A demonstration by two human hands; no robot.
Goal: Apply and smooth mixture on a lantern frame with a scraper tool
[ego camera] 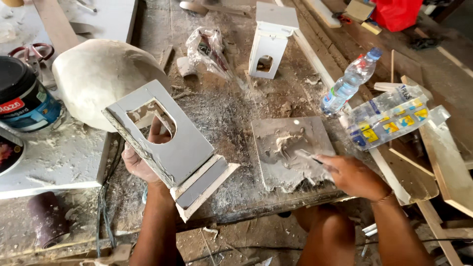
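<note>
My left hand point(140, 162) holds up a grey-coated wooden piece point(170, 145) with an arched opening and a stepped base; my fingers show through the opening. My right hand point(352, 175) grips a putty knife point(308, 156) whose blade rests on a flat grey board point(286, 172) smeared with pale filler paste. A second, similar white wooden piece point(270, 42) with an arched hole stands upright farther back on the dusty workbench point(231, 113).
A paint can point(22, 96) and a large pale rounded object point(98, 74) sit at the left. A plastic water bottle point(350, 81), a clear compartment box point(387, 118), a crumpled bag point(209, 49), wooden strips point(443, 167) and a sandpaper roll point(47, 219) lie around.
</note>
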